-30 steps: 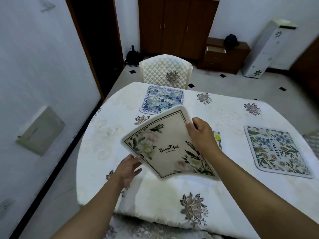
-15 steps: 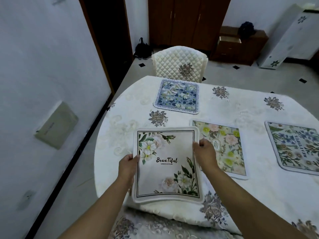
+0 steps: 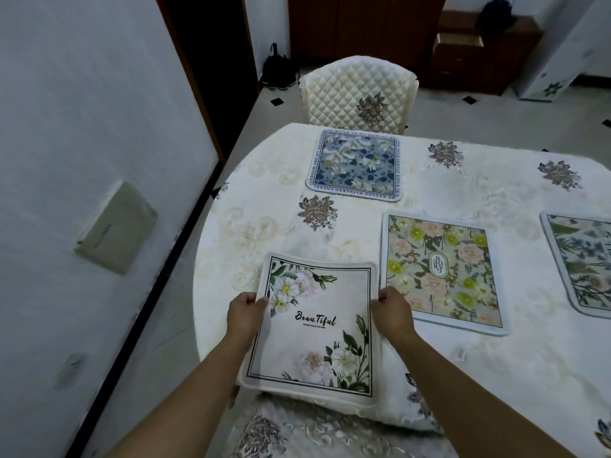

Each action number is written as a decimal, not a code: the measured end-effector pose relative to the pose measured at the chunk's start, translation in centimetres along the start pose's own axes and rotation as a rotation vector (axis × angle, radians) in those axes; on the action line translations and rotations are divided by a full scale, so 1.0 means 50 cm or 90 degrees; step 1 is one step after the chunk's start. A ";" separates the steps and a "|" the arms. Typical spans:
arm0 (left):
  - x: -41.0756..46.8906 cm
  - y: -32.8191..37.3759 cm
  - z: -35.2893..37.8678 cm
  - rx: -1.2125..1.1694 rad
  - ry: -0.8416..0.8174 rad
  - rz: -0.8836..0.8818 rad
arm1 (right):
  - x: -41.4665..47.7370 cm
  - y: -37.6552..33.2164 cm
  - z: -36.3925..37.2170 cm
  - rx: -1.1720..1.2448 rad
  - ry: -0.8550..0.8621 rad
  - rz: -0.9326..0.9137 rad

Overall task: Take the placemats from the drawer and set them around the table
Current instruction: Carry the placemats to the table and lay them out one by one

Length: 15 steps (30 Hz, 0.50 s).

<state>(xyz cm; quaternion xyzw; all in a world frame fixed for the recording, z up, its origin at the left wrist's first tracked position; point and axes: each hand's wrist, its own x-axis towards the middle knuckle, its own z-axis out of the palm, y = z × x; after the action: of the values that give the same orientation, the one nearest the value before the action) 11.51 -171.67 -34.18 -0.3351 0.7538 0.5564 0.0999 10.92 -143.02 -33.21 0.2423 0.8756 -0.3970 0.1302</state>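
Observation:
A cream placemat printed "Beautiful" [image 3: 317, 328], with white and pink flowers, lies near the front edge of the table [image 3: 463, 358]; its near edge reaches the table's rim. My left hand [image 3: 246, 314] pinches its left edge and my right hand [image 3: 393, 312] pinches its right edge. A blue floral placemat [image 3: 355, 165] lies in front of the far chair. A green and pink floral placemat [image 3: 439, 272] lies to the right of my hands. A fourth, blue and green placemat [image 3: 582, 262] is cut off at the right edge.
A quilted cream chair [image 3: 358, 94] stands at the table's far side. A white wall [image 3: 82, 160] runs close along the left. Brown cabinets [image 3: 360, 24] and a low chest with an open drawer [image 3: 463, 41] stand at the back.
The "Beautiful" placemat was tilted in the air, held mainly by my right hand. It has come down flat by the front edge, and both hands now grip its sides.

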 end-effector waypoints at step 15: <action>0.036 -0.046 0.014 0.475 0.014 0.174 | -0.007 0.065 0.045 -0.326 0.017 -0.092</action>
<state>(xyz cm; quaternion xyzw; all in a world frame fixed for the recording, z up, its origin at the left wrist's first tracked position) 11.42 -172.11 -37.13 -0.1781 0.9429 0.2488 0.1314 13.03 -142.99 -36.57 0.1436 0.9642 -0.1672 0.1473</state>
